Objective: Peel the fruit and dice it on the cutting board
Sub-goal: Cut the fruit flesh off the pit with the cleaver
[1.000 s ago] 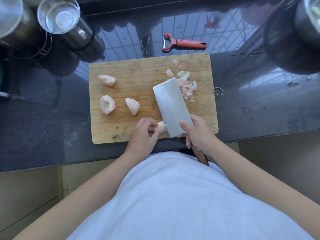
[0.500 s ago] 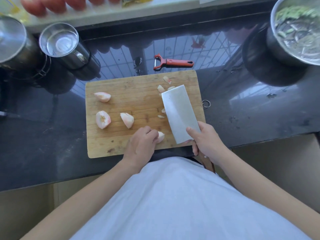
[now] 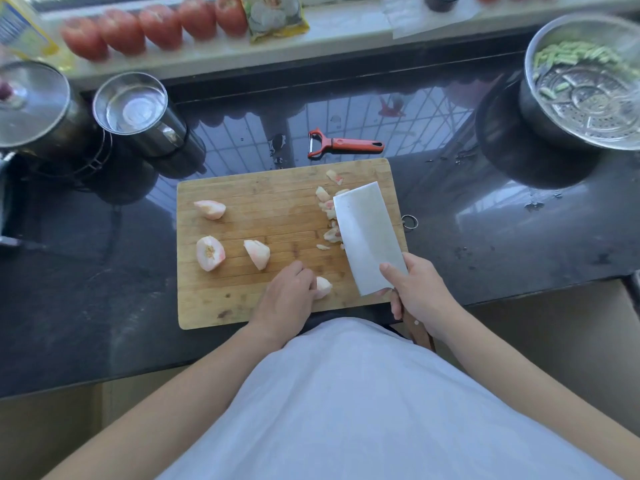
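Note:
A wooden cutting board (image 3: 249, 306) lies on the dark counter. My left hand (image 3: 285, 303) holds a peeled fruit wedge (image 3: 323, 287) down near the board's front edge. My right hand (image 3: 417, 289) grips the handle of a cleaver (image 3: 367, 235), whose broad blade lies tilted over the board's right side. A pile of diced pieces (image 3: 329, 216) sits by the blade's left edge, partly hidden under it. Three larger peeled pieces rest on the left half: one at the back (image 3: 210, 209), one showing its core (image 3: 209, 252), one wedge (image 3: 258, 253).
A red peeler (image 3: 346, 145) lies behind the board. Metal pots (image 3: 34, 109) and a steel cup (image 3: 135, 109) stand at back left. A steel bowl with green vegetables (image 3: 585, 81) stands at back right. Tomatoes (image 3: 156, 26) line the sill.
The cleaver has swept from beside the held wedge to the right, pushing cut pieces toward the pile. My left hand stays on the wedge. The view has tilted up, showing the sill.

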`<state>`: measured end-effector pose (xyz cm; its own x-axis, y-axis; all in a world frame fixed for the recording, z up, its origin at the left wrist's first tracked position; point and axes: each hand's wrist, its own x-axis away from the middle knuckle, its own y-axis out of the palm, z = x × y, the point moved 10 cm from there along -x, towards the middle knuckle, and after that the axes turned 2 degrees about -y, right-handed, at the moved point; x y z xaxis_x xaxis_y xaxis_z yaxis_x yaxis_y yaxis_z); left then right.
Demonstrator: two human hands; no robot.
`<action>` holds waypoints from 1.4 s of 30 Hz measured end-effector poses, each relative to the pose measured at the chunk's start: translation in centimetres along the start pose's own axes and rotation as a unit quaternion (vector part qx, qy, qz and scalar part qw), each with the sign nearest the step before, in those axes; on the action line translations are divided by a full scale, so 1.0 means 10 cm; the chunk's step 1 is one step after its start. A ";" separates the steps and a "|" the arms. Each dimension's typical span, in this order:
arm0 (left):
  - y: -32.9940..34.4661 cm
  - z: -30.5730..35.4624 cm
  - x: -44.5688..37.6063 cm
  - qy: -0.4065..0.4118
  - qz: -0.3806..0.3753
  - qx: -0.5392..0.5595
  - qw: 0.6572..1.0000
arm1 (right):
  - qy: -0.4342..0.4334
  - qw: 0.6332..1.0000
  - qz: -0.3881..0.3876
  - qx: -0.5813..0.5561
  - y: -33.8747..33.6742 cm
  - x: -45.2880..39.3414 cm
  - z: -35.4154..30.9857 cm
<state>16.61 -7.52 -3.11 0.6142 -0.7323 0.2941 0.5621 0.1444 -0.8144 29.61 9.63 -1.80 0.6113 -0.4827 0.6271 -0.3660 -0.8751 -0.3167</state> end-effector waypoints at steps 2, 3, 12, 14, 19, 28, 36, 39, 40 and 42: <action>-0.11 -0.06 -0.02 -0.041 0.019 0.094 0.995 | 0.003 1.000 0.002 -0.001 -0.03 0.00 0.01; -0.20 -0.08 -0.05 -0.061 0.038 0.136 0.988 | 0.004 1.000 0.005 -0.002 -0.05 0.01 0.01; -0.80 0.37 -0.80 -0.064 0.059 0.158 0.984 | 0.013 0.995 0.081 -0.049 -0.51 0.08 0.04; -0.73 0.46 -0.98 -0.059 0.039 0.094 0.993 | 0.015 0.994 0.091 -0.054 -0.59 0.12 0.06; -0.46 0.54 -1.11 -0.027 -0.063 -0.037 0.997 | 0.012 0.993 0.100 -0.065 -0.64 0.17 0.11; -0.29 0.01 -0.25 -0.035 -0.101 -0.002 0.994 | 0.027 0.993 0.093 -0.061 -0.56 0.16 0.27; -0.06 0.06 -0.12 0.021 -0.025 -0.034 0.999 | 0.016 0.995 0.070 -0.062 -0.46 0.16 0.15; -0.02 0.06 -0.14 0.006 -0.044 -0.037 0.998 | 0.011 0.996 0.065 -0.055 -0.44 0.17 0.11; -0.02 0.05 -0.14 0.001 -0.047 -0.037 0.998 | 0.011 0.997 0.064 -0.053 -0.43 0.18 0.10; -0.05 0.05 -0.14 -0.006 -0.042 -0.031 0.999 | 0.012 0.997 0.060 -0.048 -0.41 0.18 0.09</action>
<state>15.70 -6.24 -2.90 0.5726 -0.7322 0.3688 0.5766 0.0399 -0.8160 32.89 12.35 -0.03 0.5416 -0.5824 0.6061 -0.5018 -0.8025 -0.3228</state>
